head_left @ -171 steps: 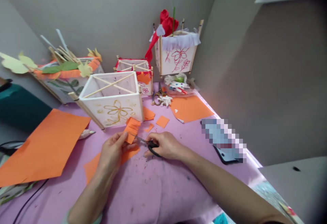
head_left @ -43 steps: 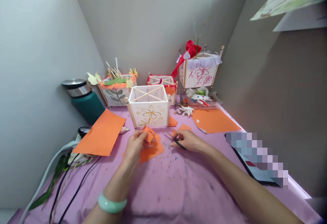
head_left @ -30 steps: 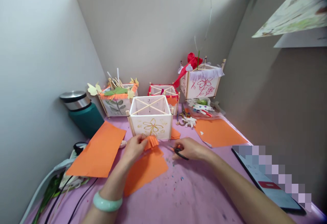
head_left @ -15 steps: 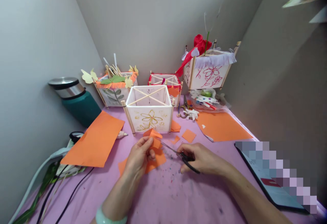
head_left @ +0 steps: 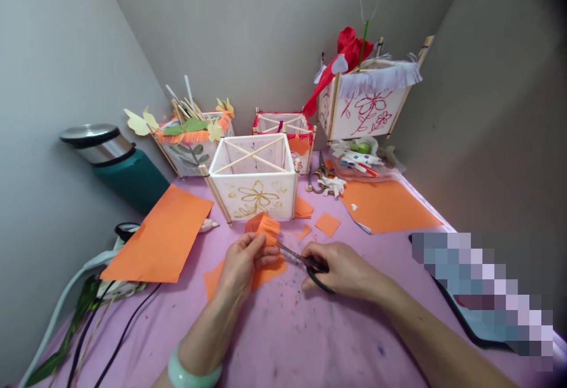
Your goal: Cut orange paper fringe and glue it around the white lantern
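The left hand point(head_left: 241, 264) is closed and pinches a fringed piece of orange paper point(head_left: 264, 228) above the lilac tabletop point(head_left: 283, 341). The right hand point(head_left: 343, 270) curls around the black handles of scissors point(head_left: 305, 261), with blade tips just beside the paper. An orange sheet point(head_left: 266, 274) lies under the left hand, near a white paper lantern point(head_left: 254, 196).

1 head-worn camera, facing forward and down, near the left hand point(head_left: 239, 273) and right hand point(head_left: 345, 270)
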`<state>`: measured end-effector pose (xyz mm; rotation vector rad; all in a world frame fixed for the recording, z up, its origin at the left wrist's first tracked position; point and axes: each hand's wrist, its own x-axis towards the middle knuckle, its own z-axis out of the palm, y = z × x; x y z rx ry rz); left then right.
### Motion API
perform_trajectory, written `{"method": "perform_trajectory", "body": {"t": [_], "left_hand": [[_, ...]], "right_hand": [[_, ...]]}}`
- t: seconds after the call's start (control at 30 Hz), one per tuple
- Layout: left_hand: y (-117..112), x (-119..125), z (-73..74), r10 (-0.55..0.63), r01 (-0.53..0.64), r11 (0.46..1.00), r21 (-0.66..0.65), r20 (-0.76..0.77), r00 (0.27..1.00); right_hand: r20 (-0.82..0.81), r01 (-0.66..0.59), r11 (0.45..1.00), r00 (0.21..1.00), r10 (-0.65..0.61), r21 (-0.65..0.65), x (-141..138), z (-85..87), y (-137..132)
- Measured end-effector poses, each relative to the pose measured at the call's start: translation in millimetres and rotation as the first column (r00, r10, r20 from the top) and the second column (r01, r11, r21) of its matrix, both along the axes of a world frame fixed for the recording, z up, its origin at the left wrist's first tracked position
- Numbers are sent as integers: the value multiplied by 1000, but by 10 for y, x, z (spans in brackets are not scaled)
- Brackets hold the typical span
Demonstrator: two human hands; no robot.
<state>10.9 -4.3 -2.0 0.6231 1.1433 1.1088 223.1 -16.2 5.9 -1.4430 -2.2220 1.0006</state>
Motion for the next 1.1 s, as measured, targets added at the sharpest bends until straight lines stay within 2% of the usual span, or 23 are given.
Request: {"method": "perform_trajectory", "body": {"t": [0.3,1.1], "left_hand": [[-53,14,15,-99,99,995,-9,16,995],[-49,24,22,-90,90,996,13,-8,996]], "right_hand": [[-54,3,1000,999,-2,20,-29,-48,13],[-43,8,999,999,-7,33,-63,-20,-2]]}}
